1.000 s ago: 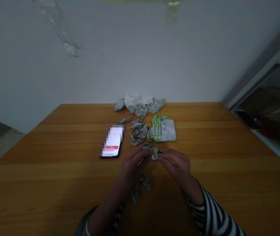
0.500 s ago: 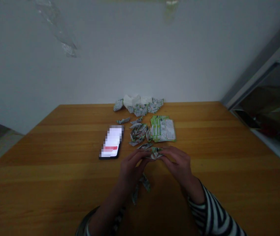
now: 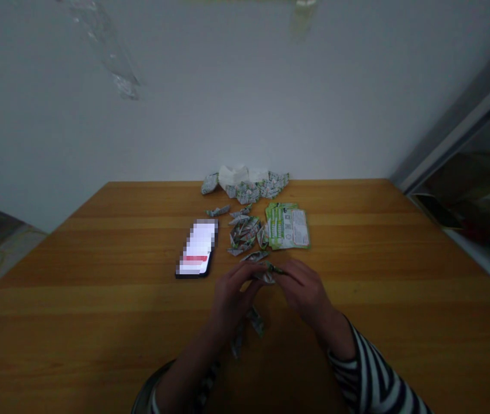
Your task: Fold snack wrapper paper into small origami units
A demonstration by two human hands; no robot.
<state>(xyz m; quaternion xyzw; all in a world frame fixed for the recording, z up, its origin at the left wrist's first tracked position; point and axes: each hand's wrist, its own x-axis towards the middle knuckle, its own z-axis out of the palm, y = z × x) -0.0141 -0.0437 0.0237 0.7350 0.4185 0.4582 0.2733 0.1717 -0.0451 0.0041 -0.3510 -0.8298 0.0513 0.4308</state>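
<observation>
My left hand (image 3: 232,293) and my right hand (image 3: 305,293) meet over the wooden table (image 3: 98,310), fingers pinched on one small folded piece of green-and-white printed paper (image 3: 269,272). Its far end sticks out between my fingertips. Below my left wrist lie two folded paper strips (image 3: 247,328). Just beyond my hands sits a heap of folded paper pieces (image 3: 245,233), with a stack of flat green printed sheets (image 3: 288,227) to its right. I wear striped sleeves.
A phone (image 3: 197,248) with a lit screen lies left of the heap. More folded pieces and white paper (image 3: 245,183) are piled at the table's far edge by the white wall. A metal-framed shelf (image 3: 464,172) stands at the right.
My hands have drawn slightly closer together on the paper piece, and it looks more folded down. Everything else on the table stays where it was.
</observation>
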